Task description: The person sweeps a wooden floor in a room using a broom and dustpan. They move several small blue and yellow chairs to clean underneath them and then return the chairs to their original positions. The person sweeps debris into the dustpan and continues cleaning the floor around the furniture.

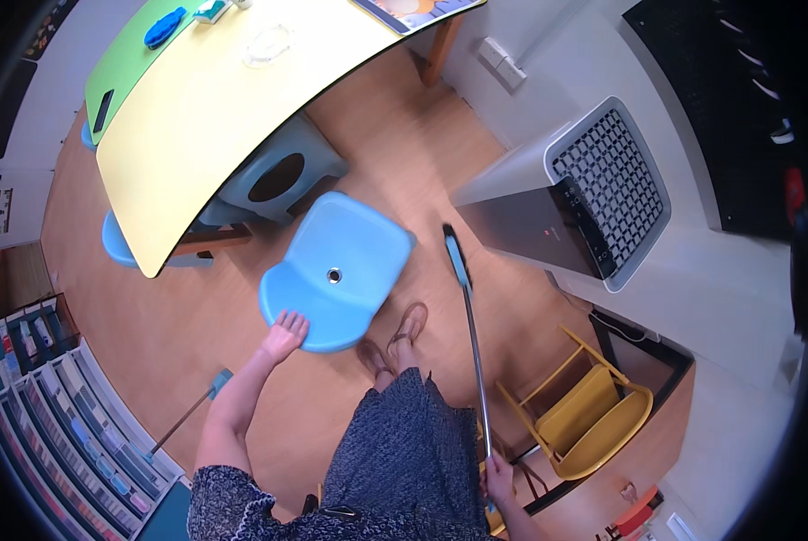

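The left hand [285, 336] lies on the near-left rim of the blue chair [354, 239], fingers nearly straight over the edge; the thumb is hidden, so I cannot tell whether it grips the rim or only rests there. The right hand [498, 481] is closed around the metal handle of the broom [476, 362], beside the skirt. The chair is on the floor just ahead of the feet [410, 323], and the broom's head is low to the chair's right, apart from it.

The step in hand looks like sweeping beside the chair while that chair is steadied or shifted. A further stroke would call for a firm hold on the handle and the chair kept out of its path.

On the right, the air purifier [523, 233] limits how far the head can swing, and a yellow chair [580, 415] stands near the handle. Ahead on the left, the edge of the yellow table [183, 122] overhangs another blue seat [327, 162], close to the chair. Floor [404, 122] runs on between table and purifier; there is wider room leftward, up to a teal-headed tool [220, 384] near the shelves [81, 424].
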`<state>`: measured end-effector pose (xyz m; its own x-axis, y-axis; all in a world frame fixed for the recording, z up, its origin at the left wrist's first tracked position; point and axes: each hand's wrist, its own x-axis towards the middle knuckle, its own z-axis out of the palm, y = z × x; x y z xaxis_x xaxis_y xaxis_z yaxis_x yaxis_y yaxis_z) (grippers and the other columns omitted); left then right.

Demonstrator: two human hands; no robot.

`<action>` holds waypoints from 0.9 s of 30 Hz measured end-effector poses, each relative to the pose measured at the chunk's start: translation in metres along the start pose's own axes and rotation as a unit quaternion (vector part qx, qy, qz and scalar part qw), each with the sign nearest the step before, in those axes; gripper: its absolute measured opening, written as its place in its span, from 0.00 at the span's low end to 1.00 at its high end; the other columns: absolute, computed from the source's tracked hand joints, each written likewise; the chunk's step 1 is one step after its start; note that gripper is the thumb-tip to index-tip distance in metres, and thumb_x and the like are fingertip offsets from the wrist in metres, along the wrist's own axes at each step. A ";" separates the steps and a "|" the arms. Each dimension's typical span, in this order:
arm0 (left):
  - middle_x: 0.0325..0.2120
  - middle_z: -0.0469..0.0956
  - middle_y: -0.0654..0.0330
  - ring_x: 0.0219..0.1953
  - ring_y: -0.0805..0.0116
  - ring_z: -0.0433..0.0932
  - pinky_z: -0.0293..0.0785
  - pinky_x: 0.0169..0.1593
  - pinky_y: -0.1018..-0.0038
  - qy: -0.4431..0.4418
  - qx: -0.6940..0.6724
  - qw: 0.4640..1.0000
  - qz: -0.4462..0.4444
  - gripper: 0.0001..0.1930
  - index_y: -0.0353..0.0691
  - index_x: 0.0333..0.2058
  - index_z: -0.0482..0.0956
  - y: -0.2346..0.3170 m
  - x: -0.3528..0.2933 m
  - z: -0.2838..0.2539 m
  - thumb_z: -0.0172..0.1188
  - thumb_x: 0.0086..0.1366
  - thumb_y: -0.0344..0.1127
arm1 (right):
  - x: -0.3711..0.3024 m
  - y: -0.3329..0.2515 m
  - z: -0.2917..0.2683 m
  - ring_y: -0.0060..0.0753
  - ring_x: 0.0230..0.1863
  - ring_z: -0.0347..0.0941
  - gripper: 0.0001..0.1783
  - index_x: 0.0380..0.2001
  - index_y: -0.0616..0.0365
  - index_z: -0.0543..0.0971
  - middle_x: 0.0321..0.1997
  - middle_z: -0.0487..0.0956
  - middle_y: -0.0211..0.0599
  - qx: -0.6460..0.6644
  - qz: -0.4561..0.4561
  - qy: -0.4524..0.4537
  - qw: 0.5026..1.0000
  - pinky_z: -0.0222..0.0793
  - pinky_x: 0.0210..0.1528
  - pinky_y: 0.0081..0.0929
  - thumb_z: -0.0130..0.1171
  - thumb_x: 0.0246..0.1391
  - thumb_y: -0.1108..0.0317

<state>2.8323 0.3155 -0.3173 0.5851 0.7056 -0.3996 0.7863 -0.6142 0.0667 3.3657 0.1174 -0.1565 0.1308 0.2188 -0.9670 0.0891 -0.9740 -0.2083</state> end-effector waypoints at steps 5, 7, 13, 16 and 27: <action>0.49 0.73 0.54 0.54 0.55 0.69 0.58 0.61 0.55 -0.036 -0.062 0.993 -0.091 0.19 0.38 0.49 0.72 0.008 -0.108 0.015 0.51 0.56 0.29 | 0.064 -0.027 0.024 0.13 0.12 0.58 0.24 0.61 0.49 0.64 0.16 0.64 0.22 -0.097 -0.209 0.016 0.973 0.55 0.14 0.14 0.45 0.62 0.68; 0.50 0.72 0.53 0.55 0.54 0.68 0.58 0.61 0.55 -0.074 -0.055 0.990 -0.109 0.21 0.39 0.51 0.70 0.019 -0.143 0.020 0.51 0.57 0.30 | 0.122 -0.025 0.032 0.13 0.16 0.59 0.26 0.63 0.51 0.62 0.19 0.64 0.22 -0.181 -0.316 0.057 0.930 0.56 0.18 0.15 0.46 0.61 0.70; 0.51 0.68 0.49 0.55 0.49 0.68 0.65 0.53 0.48 -0.166 -0.076 0.966 -0.185 0.24 0.42 0.54 0.67 0.084 -0.230 0.102 0.53 0.56 0.33 | 0.227 -0.213 0.109 0.15 0.21 0.61 0.25 0.62 0.52 0.63 0.23 0.66 0.24 -0.178 -0.435 0.042 0.882 0.62 0.24 0.17 0.47 0.60 0.71; 0.52 0.67 0.49 0.55 0.47 0.67 0.66 0.52 0.47 -0.213 -0.099 0.947 -0.218 0.24 0.42 0.54 0.66 0.116 -0.230 0.098 0.53 0.57 0.34 | 0.271 -0.330 0.152 0.24 0.27 0.72 0.24 0.60 0.54 0.67 0.29 0.75 0.32 -0.201 -0.448 0.053 0.869 0.69 0.31 0.23 0.48 0.59 0.71; 0.61 0.56 0.46 0.65 0.54 0.53 0.57 0.62 0.58 0.010 -0.651 0.530 -0.543 0.45 0.37 0.63 0.51 0.024 -0.044 0.108 0.68 0.50 0.32 | 0.412 -0.720 0.278 0.50 0.55 0.68 0.25 0.59 0.45 0.67 0.53 0.73 0.50 -0.360 -0.448 0.168 0.801 0.64 0.57 0.37 0.45 0.56 0.65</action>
<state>2.8035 0.2314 -0.3973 -0.3608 0.4052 -0.8401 0.1243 0.9136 0.3872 3.0812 0.8921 -0.4454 -0.0560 0.9319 -0.3583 0.8261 -0.1583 -0.5409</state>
